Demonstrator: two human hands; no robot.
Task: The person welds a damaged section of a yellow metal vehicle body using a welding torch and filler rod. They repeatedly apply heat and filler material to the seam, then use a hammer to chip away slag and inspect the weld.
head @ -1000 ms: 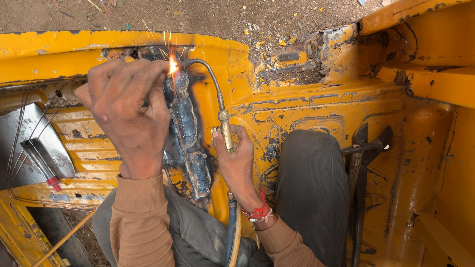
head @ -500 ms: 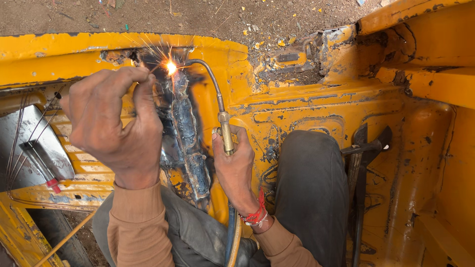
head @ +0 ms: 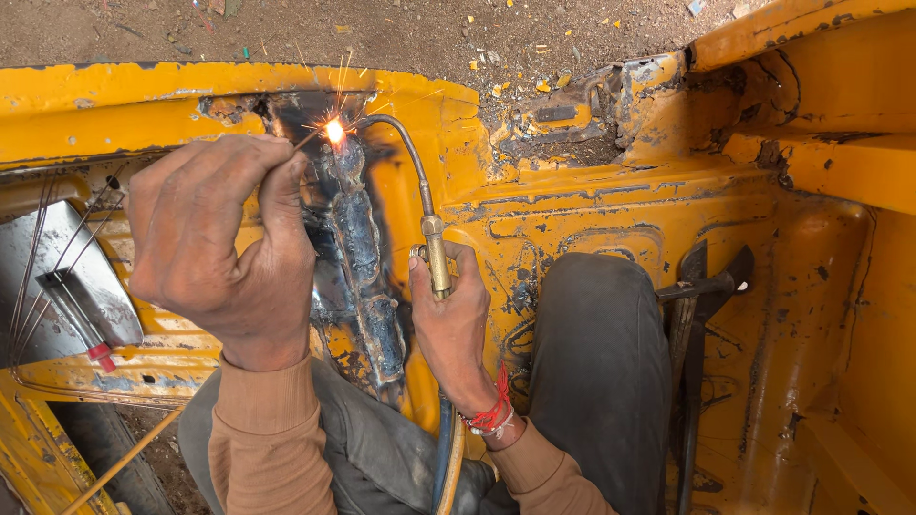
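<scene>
One grey weld bead (head: 361,277), centre frame on the yellow body panel (head: 572,210), runs finished below the flame at its top; left hand (head: 224,253) pinches filler rod (head: 307,140), right hand (head: 453,319) clasps brass torch (head: 434,257).

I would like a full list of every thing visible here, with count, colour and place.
torch: one, brass with bent grey neck, centre, in right hand
flame: one, bright orange with sparks, top of seam
filler rod: one, thin, grey, from left hand to flame
welded seam: one, dark grey, centre of panel
body panel: one, yellow, scorched, across view
hoses: two, blue and orange, below right hand
wires: several, thin, far left
left hand: one, left of seam
right hand: one, red wrist thread
</scene>
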